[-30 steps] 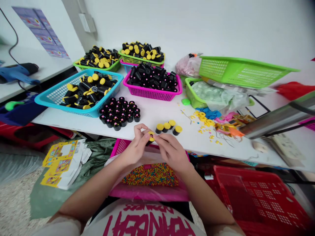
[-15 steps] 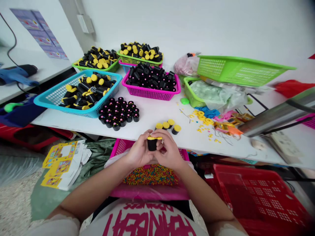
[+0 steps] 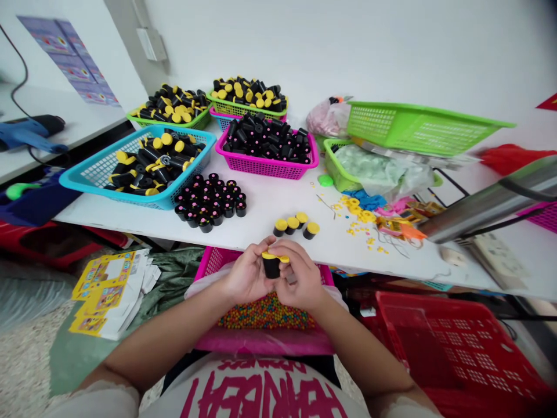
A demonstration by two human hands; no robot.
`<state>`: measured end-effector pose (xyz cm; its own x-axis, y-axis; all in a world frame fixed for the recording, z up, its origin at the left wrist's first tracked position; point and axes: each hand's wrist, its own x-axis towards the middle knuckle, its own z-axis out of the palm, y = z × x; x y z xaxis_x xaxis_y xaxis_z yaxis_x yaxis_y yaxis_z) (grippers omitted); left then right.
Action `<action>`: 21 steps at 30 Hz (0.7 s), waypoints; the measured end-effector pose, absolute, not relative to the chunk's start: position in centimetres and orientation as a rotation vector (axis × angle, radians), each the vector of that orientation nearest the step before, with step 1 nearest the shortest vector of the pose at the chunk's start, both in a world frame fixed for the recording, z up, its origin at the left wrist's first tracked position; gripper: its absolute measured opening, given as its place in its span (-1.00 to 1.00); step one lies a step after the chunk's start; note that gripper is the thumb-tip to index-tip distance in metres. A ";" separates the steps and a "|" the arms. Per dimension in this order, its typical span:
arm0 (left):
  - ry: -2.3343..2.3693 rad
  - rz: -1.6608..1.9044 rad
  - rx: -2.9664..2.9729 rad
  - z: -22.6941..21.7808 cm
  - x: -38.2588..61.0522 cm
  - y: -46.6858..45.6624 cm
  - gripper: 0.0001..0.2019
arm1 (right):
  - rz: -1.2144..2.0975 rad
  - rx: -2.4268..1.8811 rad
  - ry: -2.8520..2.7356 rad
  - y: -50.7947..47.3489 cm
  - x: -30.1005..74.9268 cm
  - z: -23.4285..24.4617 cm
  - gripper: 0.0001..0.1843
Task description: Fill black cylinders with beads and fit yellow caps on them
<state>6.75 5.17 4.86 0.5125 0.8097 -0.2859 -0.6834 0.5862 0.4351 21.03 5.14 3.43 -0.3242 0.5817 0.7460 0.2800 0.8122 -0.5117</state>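
My left hand (image 3: 246,274) closes round a small black plastic canister (image 3: 272,268) with a yellow lid on top. From the other side my right hand (image 3: 301,276) grips it as well, fingers on the lid's edge. A bit of yellow sticks out to the right of the lid; whether it is a tab or a second lid I cannot tell. Both hands are over a pink basket (image 3: 213,259) lined with plastic and filled with small coloured balls (image 3: 265,313). Just beyond, on the white table, stand several canisters with yellow lids (image 3: 292,223).
Upright black canisters with coloured dots inside (image 3: 211,200) stand in a cluster. Behind are a blue basket (image 3: 93,174), a magenta basket (image 3: 265,166) and green baskets (image 3: 404,128). Yellow bits (image 3: 361,215) litter the right side, near a metal pole (image 3: 487,200). A red crate (image 3: 435,337) sits lower right.
Both hands have come down slightly with the canister, and its lid tilts a little more to the right. Things on the table stay put.
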 end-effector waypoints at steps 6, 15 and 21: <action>0.401 0.981 0.536 4.3 6.5 4.4 -0.62 | 0.989 -0.484 -1.795 6.4 22.1 4.0 -0.58; 0.523 1.108 1.400 3.8 4.0 3.6 -0.54 | 1.230 -0.398 -1.671 6.2 21.5 3.1 -0.34; 0.578 1.113 1.456 3.9 4.2 3.5 -0.62 | 1.276 -0.404 -1.628 6.8 21.6 2.5 -0.40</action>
<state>4.21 3.49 3.91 0.4274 0.8502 0.3072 -0.2373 -0.2224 0.9456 21.64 6.85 2.47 -0.4562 0.7438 0.4885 -0.2965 0.3906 -0.8715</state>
